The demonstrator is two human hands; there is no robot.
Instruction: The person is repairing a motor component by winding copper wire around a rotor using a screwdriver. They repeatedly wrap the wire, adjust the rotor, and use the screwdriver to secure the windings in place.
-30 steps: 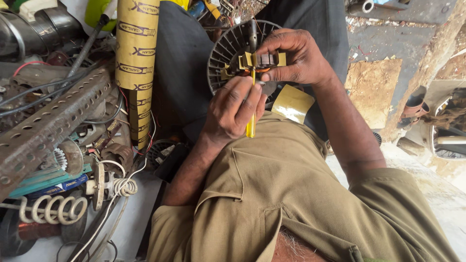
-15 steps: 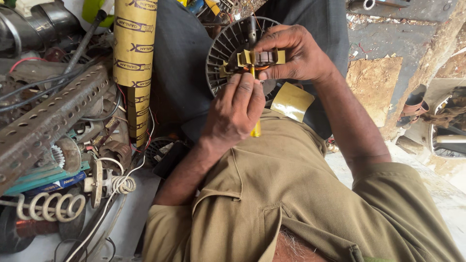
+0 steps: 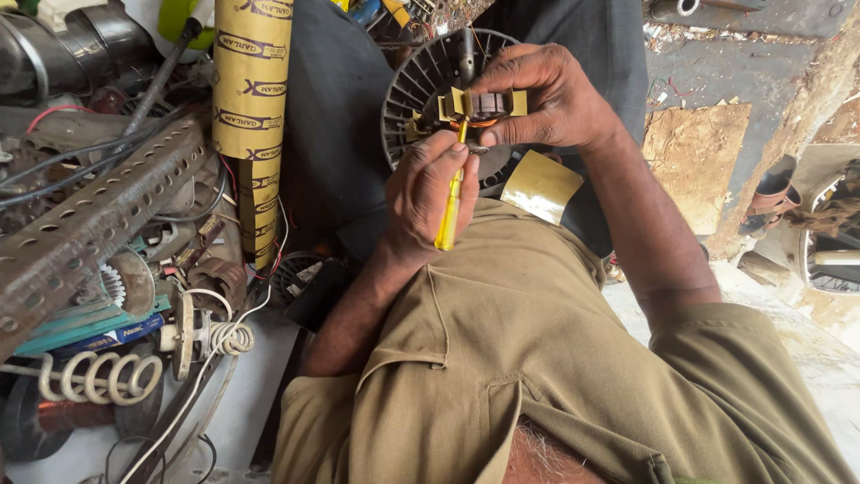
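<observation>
Biggest thing around: the slotted grey steel angle bar (image 3: 90,224) lying across the clutter at far left, with a tall yellow cardboard tube (image 3: 251,116) standing just right of it. Next down: the round grey finned motor part (image 3: 421,85) at top centre, resting against my dark trousers, shaft pointing up. My right hand (image 3: 546,94) is clamped on the small stator core (image 3: 488,106) at the hub, fingers wrapped over the top; yellow insulation paper tabs (image 3: 452,106) stick out either side of it. My left hand (image 3: 430,193) is closed around a yellow-handled screwdriver (image 3: 448,211), handle low, tip up against the core between the paper tabs. A loose square of yellow paper (image 3: 540,186) sits on my shirt just below the right hand, near the finned part's rim. Smaller bits at left: a white coiled cord (image 3: 90,376) and a wound white wire bundle (image 3: 228,339), well apart from both hands.
</observation>
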